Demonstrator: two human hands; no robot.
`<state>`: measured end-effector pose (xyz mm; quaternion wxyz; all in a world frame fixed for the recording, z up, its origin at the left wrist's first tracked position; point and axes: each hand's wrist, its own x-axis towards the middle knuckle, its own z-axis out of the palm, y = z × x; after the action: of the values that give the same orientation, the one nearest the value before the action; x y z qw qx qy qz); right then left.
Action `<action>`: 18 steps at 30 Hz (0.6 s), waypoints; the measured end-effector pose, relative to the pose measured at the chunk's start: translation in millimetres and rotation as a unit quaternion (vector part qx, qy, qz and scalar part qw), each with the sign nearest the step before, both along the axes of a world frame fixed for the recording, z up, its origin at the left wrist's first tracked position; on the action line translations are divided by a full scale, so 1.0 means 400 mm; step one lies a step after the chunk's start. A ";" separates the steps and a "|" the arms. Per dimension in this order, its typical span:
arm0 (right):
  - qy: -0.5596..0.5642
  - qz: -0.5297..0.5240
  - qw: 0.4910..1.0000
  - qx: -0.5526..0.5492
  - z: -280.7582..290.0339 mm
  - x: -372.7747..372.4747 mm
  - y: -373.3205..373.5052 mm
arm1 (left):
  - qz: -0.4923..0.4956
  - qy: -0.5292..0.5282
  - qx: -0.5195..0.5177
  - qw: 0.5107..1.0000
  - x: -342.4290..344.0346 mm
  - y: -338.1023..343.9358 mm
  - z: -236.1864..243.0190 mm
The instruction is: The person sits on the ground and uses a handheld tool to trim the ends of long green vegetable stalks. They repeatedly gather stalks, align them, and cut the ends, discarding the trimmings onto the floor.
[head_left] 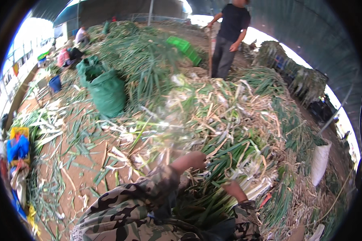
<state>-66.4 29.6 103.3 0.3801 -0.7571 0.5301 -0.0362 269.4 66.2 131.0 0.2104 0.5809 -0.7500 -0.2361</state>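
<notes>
Long green onions (259, 185) with white stalks and green leaves lie in a heap right in front of me. My left hand (192, 160) is closed in a fist over the near edge of the leaves; what its fingers hold is hidden. Lower and to the right, my right hand (233, 189) is curled over the green onions, at the point where white stalks turn to leaves. Both forearms wear camouflage sleeves. Dry, peeled-off husks (245, 108) cover the pile beyond my hands.
A full green sack (106, 94) stands at the left, near a blue bucket (55, 83). A green crate (185, 49) lies behind the pile. One person (231, 36) stands holding a pole; others sit far left. A white sack (321, 162) is at right.
</notes>
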 end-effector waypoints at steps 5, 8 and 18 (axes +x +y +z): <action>-0.114 -0.045 0.986 -0.115 0.220 0.199 -0.042 | 0.068 -0.002 -0.018 0.997 -0.008 0.027 0.040; -0.181 0.014 0.965 -0.189 0.305 0.345 -0.082 | 0.065 -0.019 -0.005 0.998 -0.024 0.022 0.050; -0.193 0.221 0.798 -0.527 0.541 0.797 0.041 | 0.028 -0.028 -0.029 0.999 -0.106 -0.053 0.046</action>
<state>252.2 45.9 319.5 0.0147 -0.9142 0.1632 -0.3706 226.9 45.1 149.2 0.2120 0.6020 -0.7456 -0.1919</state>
